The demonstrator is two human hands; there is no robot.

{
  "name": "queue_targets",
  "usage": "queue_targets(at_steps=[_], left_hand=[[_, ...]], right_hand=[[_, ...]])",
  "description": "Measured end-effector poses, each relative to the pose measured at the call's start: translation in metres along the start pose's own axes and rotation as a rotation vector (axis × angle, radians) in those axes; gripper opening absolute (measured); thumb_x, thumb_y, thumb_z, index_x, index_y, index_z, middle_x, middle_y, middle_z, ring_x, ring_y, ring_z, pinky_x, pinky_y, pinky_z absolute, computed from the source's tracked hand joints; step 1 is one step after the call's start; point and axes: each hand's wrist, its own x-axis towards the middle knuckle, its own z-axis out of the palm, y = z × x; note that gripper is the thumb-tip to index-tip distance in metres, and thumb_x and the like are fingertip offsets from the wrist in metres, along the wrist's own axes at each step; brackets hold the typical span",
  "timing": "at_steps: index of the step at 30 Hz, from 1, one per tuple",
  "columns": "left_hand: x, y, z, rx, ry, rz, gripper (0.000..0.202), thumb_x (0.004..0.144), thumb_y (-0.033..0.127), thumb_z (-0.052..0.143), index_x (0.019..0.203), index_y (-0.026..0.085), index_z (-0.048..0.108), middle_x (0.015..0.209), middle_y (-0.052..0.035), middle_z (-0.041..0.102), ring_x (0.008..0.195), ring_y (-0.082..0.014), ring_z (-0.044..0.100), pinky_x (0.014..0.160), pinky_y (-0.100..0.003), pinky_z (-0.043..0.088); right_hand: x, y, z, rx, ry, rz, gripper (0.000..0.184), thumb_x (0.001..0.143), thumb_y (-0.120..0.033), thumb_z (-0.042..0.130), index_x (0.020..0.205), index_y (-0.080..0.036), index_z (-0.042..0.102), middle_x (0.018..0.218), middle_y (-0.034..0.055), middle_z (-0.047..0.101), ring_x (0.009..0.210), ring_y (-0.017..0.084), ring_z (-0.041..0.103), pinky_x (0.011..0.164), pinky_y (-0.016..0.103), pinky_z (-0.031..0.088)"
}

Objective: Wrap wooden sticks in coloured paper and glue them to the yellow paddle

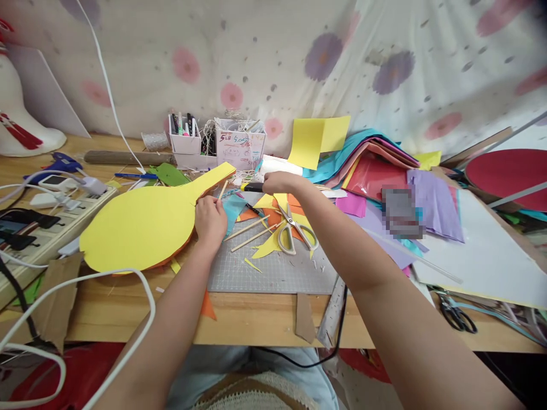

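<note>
Yellow paddle cutout (141,228) already cut, lying left of left hand (210,219), closed on wooden stick (223,190), seemingly unattached. Right hand (278,183) clamped on yellow-black tool (252,187), scissors (294,234) nearby.

Wooden table (256,324) with mat (273,273), yellow cutout (141,228)
</note>
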Motion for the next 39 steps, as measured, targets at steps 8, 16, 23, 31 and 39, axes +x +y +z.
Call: queue_targets(at_steps=[8, 16, 23, 31, 39], left_hand=[[-0.001, 0.007, -0.005, -0.048, -0.053, -0.082, 0.017, 0.085, 0.027, 0.034, 0.092, 0.020, 0.049, 0.110, -0.0125, 0.051, 0.102, -0.0241, 0.050, 0.084, -0.037, 0.039], [-0.010, 0.016, -0.002, -0.081, -0.279, -0.036, 0.023, 0.084, 0.032, 0.034, 0.089, 0.022, 0.053, 0.087, -0.0058, 0.063, 0.081, -0.0209, 0.057, 0.067, -0.030, 0.039], [-0.025, 0.029, 0.007, -0.228, -0.390, 0.057, 0.026, 0.082, 0.033, 0.035, 0.079, 0.019, 0.057, 0.074, -0.0022, 0.062, 0.068, -0.0157, 0.054, 0.061, -0.026, 0.037], [-0.032, 0.034, 0.005, -0.222, -0.395, 0.102, 0.030, 0.082, 0.035, 0.035, 0.079, 0.020, 0.061, 0.072, -0.0012, 0.063, 0.067, -0.0146, 0.054, 0.059, -0.025, 0.036], [-0.036, 0.037, 0.008, -0.224, -0.396, 0.073, 0.031, 0.083, 0.035, 0.035, 0.084, 0.020, 0.062, 0.081, -0.0028, 0.067, 0.071, -0.0156, 0.057, 0.063, -0.025, 0.038]], right_hand=[[-0.062, 0.034, 0.013, 0.345, 0.197, -0.015, 0.036, 0.074, -0.026, 0.052, 0.110, -0.020, 0.054, 0.124, 0.0106, 0.040, 0.095, 0.019, 0.053, 0.074, 0.030, 0.048], [-0.105, 0.031, 0.051, 1.159, 0.262, 0.007, 0.035, 0.081, -0.026, 0.043, 0.115, -0.020, 0.037, 0.101, 0.0067, 0.059, 0.078, 0.012, 0.059, 0.068, 0.030, 0.052], [-0.126, 0.032, 0.082, 1.132, 0.286, -0.034, 0.032, 0.079, -0.033, 0.045, 0.109, -0.019, 0.043, 0.087, 0.0033, 0.061, 0.062, 0.009, 0.054, 0.059, 0.026, 0.048], [-0.131, 0.027, 0.088, 0.804, 0.333, 0.036, 0.028, 0.082, -0.037, 0.045, 0.104, -0.020, 0.047, 0.067, -0.0010, 0.060, 0.058, 0.013, 0.056, 0.057, 0.025, 0.044], [-0.134, 0.017, 0.097, 0.424, 0.361, -0.054, 0.029, 0.082, -0.038, 0.048, 0.104, -0.020, 0.053, 0.094, 0.0067, 0.065, 0.083, 0.019, 0.061, 0.069, 0.026, 0.042]])
